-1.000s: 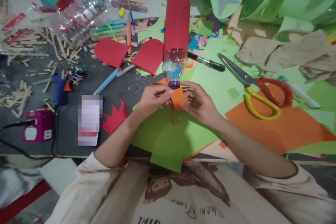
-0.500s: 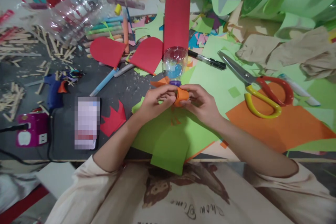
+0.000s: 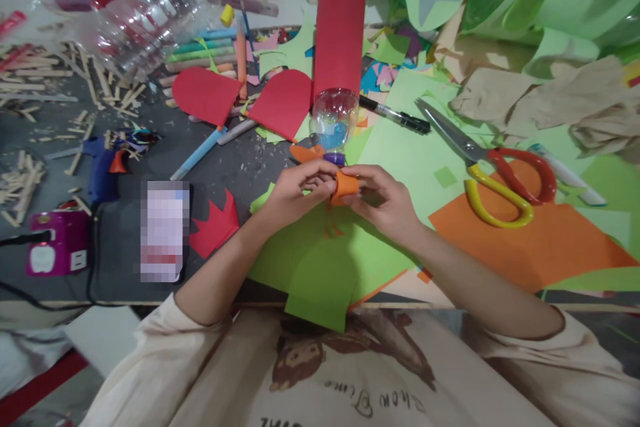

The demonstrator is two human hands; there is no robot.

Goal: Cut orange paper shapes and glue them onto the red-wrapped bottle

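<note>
Between my two hands a small piece of orange paper point(image 3: 346, 188) is bent into a curve. The fingers of my left hand point(image 3: 296, 195) pinch its left side, and my right hand point(image 3: 387, 203) grips its right side. Just beyond my fingertips lies a clear plastic bottle point(image 3: 334, 117) wrapped in red paper point(image 3: 339, 37), its purple cap point(image 3: 334, 159) pointing toward me. Green paper point(image 3: 310, 253) is spread beneath my hands, with thin orange strips point(image 3: 333, 221) on it. Two rounded red paper shapes point(image 3: 205, 95) lie left of the bottle.
Scissors point(image 3: 475, 153) with red and yellow handles rest on orange paper point(image 3: 500, 247) at right. A black pen point(image 3: 395, 113) lies beside the bottle. On the left are a phone point(image 3: 163, 230), a blue glue gun point(image 3: 103, 170), a purple box with a cord point(image 3: 57, 243) and scattered sticks point(image 3: 30, 180).
The orange paper has turned slightly between my fingers. My hands stay in nearly the same place, and the whole view has shifted a little.
</note>
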